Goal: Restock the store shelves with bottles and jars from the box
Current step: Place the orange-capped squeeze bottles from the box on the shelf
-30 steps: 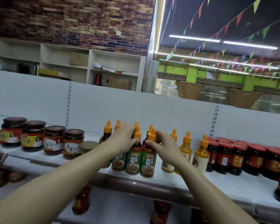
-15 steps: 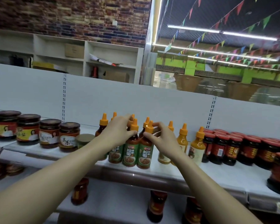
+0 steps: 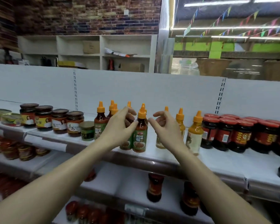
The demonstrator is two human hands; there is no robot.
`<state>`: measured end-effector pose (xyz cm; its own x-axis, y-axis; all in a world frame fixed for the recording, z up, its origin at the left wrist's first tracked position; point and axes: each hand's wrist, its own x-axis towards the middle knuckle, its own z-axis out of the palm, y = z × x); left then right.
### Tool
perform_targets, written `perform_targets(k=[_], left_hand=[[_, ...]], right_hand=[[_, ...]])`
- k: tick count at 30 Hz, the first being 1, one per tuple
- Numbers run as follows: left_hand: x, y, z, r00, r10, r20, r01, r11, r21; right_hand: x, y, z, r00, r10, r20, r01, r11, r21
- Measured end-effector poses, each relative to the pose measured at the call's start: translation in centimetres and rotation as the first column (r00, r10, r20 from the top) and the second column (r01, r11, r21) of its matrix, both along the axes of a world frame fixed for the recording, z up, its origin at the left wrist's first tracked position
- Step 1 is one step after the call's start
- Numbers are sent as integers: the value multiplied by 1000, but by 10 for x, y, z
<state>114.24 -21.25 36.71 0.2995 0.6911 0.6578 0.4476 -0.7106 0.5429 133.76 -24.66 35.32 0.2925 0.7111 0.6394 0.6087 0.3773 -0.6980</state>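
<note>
Left hand (image 3: 119, 126), right hand (image 3: 166, 129) bare; forearms bare, unsleeved.

There is one view only, from a wide-angle camera on the person's head, facing forward and slightly down at the top shelf (image 3: 160, 156) from close by, within arm's reach. Both forearms enter from the bottom edge toward mid-frame. Lower shelves fill the bottom of the frame; the brick wall (image 3: 87, 15) and ceiling lights (image 3: 216, 3) fill the top. Straight lines bow near the edges.
</note>
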Motion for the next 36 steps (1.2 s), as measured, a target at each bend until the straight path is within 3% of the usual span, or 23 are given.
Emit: perform_targets(k=[8, 13, 18, 24, 33, 36], left_hand=[[42, -63, -57, 971, 15, 237, 31, 982, -189], [38, -116, -96, 940, 96, 328, 10, 952, -307], [36, -188, -152, 893, 182, 411, -1, 916, -402], [28, -261, -216, 841, 190, 506, 117, 850, -513], [27, -377, -299, 799, 232, 555, 281, 672, -685], [44, -415, -305, 829, 176, 531, 310, 647, -697]], right_hand=[[9, -34, -57, 952, 241, -190, -241, 970, 19], [1, -82, -97, 923, 279, -266, -299, 953, -40], [-10, -153, -156, 883, 265, -387, -332, 936, -119], [-33, -243, -207, 841, 163, -516, -288, 942, -172], [-52, -373, -263, 889, 3, -458, -165, 935, -314], [-35, -410, -268, 899, -52, -435, -107, 937, -333]])
